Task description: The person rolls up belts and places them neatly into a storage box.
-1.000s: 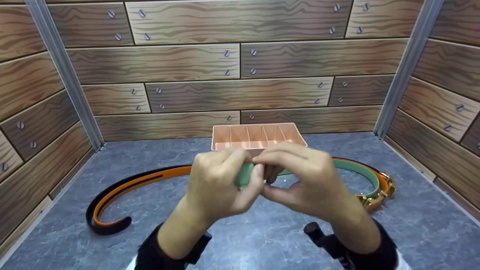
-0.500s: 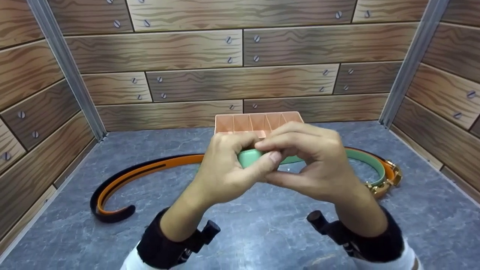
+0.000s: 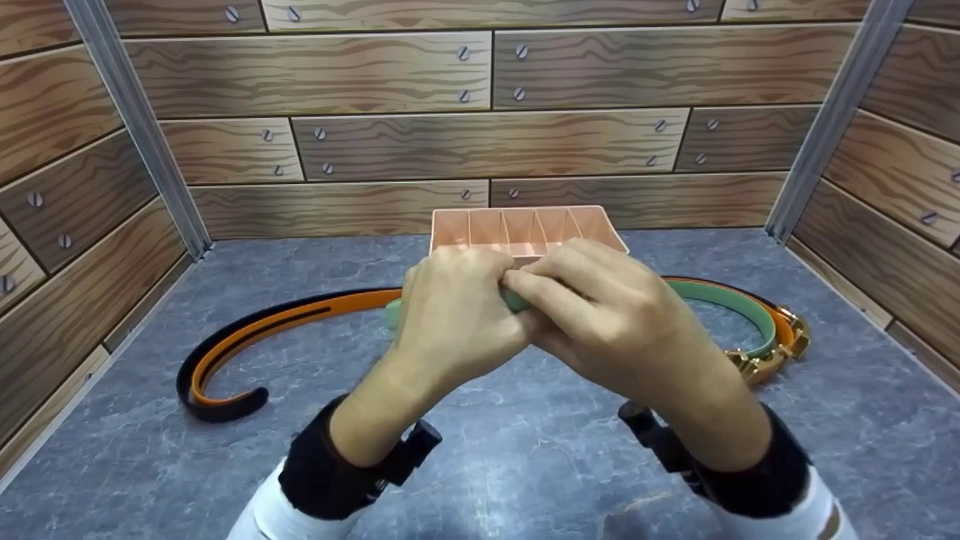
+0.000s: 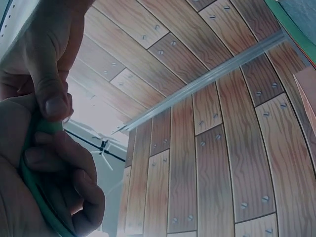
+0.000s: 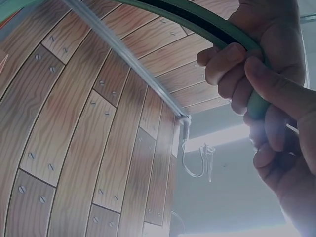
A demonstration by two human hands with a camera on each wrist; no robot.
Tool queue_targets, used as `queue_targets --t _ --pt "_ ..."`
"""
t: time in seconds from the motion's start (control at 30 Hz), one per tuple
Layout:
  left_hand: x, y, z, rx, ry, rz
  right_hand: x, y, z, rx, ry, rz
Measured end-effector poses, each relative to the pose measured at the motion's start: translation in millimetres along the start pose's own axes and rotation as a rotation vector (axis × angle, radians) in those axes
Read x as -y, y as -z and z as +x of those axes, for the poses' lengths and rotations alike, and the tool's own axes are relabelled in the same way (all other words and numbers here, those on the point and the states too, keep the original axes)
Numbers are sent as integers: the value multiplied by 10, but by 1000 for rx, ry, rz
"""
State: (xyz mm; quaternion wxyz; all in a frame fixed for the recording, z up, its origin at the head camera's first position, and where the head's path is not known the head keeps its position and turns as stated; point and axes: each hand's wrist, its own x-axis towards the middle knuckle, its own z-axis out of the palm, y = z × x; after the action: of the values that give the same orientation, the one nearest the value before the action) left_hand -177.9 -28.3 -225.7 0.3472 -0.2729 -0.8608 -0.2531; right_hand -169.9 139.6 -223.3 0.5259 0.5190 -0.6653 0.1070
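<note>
In the head view, both hands meet at the middle, in front of the divided box. My left hand (image 3: pixel 461 311) grips a green belt (image 3: pixel 514 298) near its end, and its fingers curl round the strap in the left wrist view. My right hand (image 3: pixel 611 315) pinches the belt's end, with thumb and fingers pressed close against the left hand. A dark line runs along the green belt (image 5: pixel 212 29) in the right wrist view. Most of the belt's end is hidden by the fingers. Another stretch of green strap curves at the right toward gold buckles (image 3: pixel 746 362).
An orange and black belt (image 3: pixel 262 319) lies on the grey marbled table (image 3: pixel 480 465), its left end curled inward. Behind the hands stands a pink divided box (image 3: pixel 525 232). Wood-patterned walls (image 3: pixel 390 142) enclose the back and sides.
The head view has tilted down. My left hand has turned over the belt's end and my right fingers have closed in, so less green shows between the hands. The orange belt lies unmoved.
</note>
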Motion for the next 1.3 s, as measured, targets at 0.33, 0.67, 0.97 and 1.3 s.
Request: queue_targets --t 0.33,0.67,0.97,1.3 --pt "158 -61 60 -74 -181 -569 -216 16 -2 -260 -240 533" --pt "12 -215 91 -151 -72 -1043 -165 -198 -50 -495 -277 847" --pt "2 -167 75 154 -33 -1176 -124 -264 -30 -458 -141 730" --pt "-2 -60 1 13 -20 -246 -63 -1 30 -96 45 257"
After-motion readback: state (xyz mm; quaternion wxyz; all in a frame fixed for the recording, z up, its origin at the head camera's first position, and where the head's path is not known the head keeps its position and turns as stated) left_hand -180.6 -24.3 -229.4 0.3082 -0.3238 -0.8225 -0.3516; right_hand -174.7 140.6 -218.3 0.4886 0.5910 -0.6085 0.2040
